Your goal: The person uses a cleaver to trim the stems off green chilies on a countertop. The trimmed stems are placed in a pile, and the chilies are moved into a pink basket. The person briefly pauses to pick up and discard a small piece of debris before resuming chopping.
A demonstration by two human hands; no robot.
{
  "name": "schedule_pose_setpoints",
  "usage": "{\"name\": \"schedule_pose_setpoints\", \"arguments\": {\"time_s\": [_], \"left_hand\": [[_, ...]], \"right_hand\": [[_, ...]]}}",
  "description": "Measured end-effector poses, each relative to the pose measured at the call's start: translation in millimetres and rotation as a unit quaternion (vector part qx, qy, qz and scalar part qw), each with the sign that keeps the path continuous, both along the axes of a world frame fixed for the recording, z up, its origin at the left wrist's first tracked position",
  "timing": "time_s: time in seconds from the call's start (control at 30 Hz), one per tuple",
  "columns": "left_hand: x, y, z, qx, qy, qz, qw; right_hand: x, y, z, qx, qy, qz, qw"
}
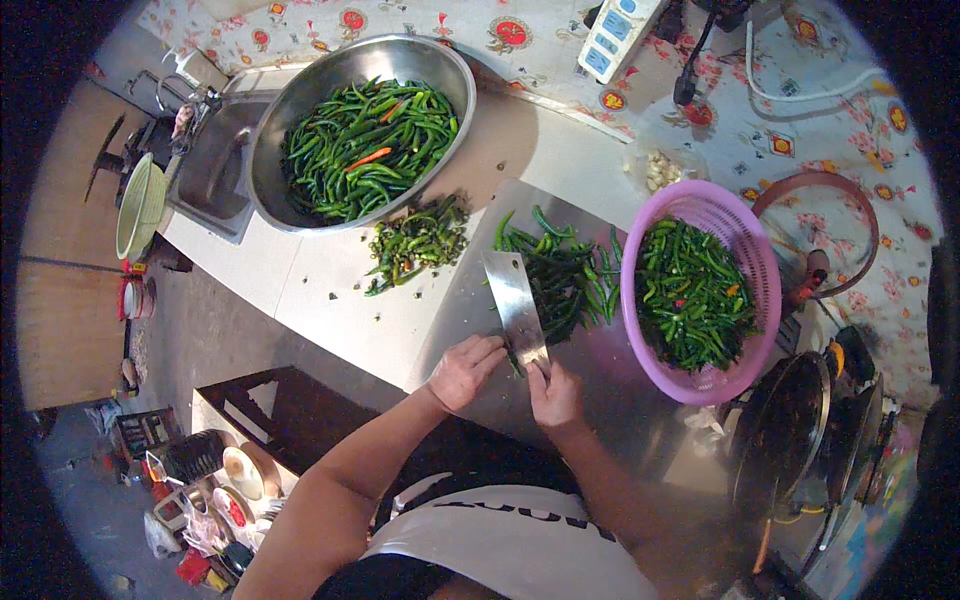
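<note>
My right hand (556, 394) grips the handle of a metal cleaver (514, 304), its broad blade pointing away from me over a metal cutting surface (469, 300). Just left of the blade, my left hand (466, 371) has its fingertips on a green chili pepper (514, 361), partly hidden. A pile of green chili peppers (559, 289) lies beyond and right of the blade. On the right, a pink plastic basket (637, 330) holds many green chilies. A large steel bowl (457, 97) of whole green chilies, a few orange, stands at the upper left.
Chili stem trimmings (420, 244) lie on the counter (322, 277) between bowl and cutting surface. A steel sink (225, 169) is at the left. Garlic in a plastic bag (660, 169) sits behind the basket. Pans (787, 427) stand at the right; a power strip (616, 34) is on the wall.
</note>
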State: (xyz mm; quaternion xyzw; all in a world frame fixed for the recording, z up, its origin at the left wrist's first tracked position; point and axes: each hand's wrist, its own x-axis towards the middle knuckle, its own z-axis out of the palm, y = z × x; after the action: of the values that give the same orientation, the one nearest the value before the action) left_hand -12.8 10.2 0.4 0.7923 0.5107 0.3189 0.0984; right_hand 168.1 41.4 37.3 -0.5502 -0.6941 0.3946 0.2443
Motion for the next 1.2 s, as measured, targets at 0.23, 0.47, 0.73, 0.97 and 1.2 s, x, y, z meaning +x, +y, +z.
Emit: {"name": "schedule_pose_setpoints", "arguments": {"time_s": [0.23,0.47,0.73,0.97,1.2], "left_hand": [[0.6,1.1,1.4,-0.012,0.013,0.002,1.000],[0.2,1.7,6.2,-0.023,0.012,0.000,1.000],[0.7,3.6,6.5,-0.017,-0.003,-0.002,1.000],[-0.3,3.0,11.4,-0.033,-0.022,-0.010,0.999],[0.0,3.8,13.6,-0.020,-0.026,-0.009,0.999]], "right_hand": [[3.4,-6.1,-6.1,0.004,0.014,-0.012,1.000],[-5.5,-6.1,14.4,-0.021,-0.075,0.026,0.997],[-12.6,-9.3,16.0,0.026,-0.088,0.040,0.995],[-18.4,-0.2,11.8,0.041,-0.050,0.034,0.997],[-24.4,15.3,15.6,0.031,-0.048,0.078,0.995]]}}
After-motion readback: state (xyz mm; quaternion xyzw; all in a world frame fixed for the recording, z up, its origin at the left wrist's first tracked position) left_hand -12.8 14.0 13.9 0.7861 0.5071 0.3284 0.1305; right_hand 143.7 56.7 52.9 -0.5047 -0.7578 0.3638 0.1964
